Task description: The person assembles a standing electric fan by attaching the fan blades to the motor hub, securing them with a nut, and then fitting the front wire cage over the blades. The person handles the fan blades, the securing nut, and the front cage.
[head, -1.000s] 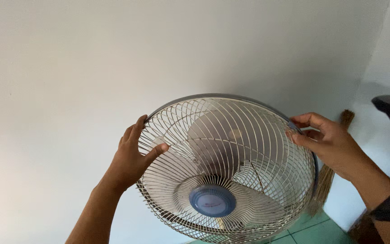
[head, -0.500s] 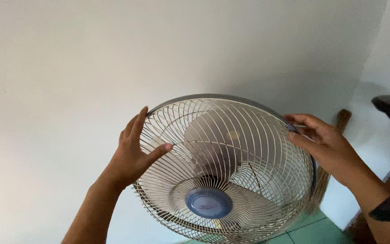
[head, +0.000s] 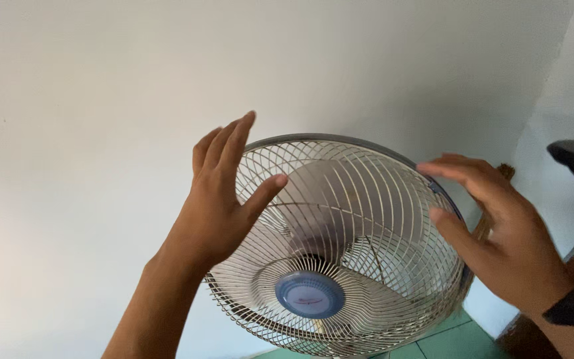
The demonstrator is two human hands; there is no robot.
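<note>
Currently, I see both hands raised with fingers spread and released, grasping nothing. Nearest the camera, my right hand stands at the right side of the fan guard, palm turned toward it; I cannot tell whether the thumb touches the wires. My left hand is at the guard's upper left, fingers extended upward past the rim, thumb lying across the outer wires.

Between the hands sits the fan, tilted so its face points toward the camera from below. The guard is a round, domed cage of cream wires radiating in curved spokes, crossed by concentric rings. A grey-blue rim band runs around its outer edge. A round blue hub cap occupies the guard's centre, low in the view. Pale translucent blades show behind the wires.

Farther back, a broom leans behind the guard at the right. A green tiled floor shows at the lower right. A plain white wall fills the background.
</note>
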